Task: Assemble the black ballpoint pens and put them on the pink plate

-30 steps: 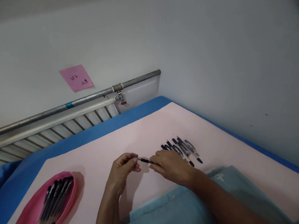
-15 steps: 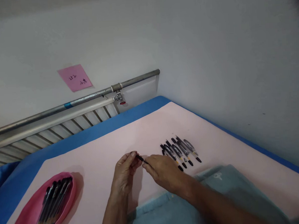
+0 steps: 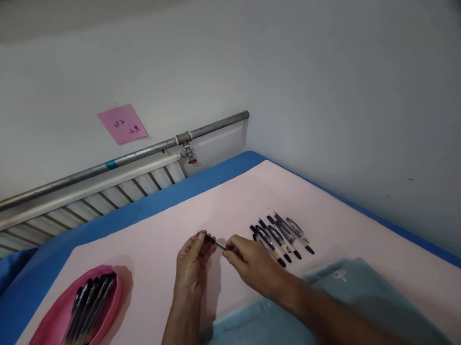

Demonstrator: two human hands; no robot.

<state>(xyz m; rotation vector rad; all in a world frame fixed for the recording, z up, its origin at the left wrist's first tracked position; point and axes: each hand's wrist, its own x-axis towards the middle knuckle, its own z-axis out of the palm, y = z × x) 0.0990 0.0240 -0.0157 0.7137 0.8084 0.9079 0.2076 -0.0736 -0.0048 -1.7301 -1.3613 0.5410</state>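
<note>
A pen [image 3: 210, 239] is held between my two hands above the pink sheet. Its black end sits in the fingertips of my left hand [image 3: 192, 262], which is closed around it. My right hand [image 3: 252, 259] pinches the thin greyish length at the other end; its tip is hidden by the fingers. Just beyond the right hand, several black and clear pens [image 3: 282, 236] lie side by side on the sheet, with black caps among them. At the lower left, a pink bowl [image 3: 34, 340] holds a bundle of black-capped pens [image 3: 83, 316].
The pink sheet [image 3: 154, 279] covers a blue-topped table [image 3: 230, 167] set into a corner. A folded teal cloth [image 3: 360, 284] lies at the near edge, under my right forearm. Behind the table are a radiator [image 3: 100, 202] and a metal pipe [image 3: 148, 151].
Between my hands, a thin greyish length of the pen now shows where mostly black showed before. My right hand's fingers have shifted slightly. The whole view has moved a little.
</note>
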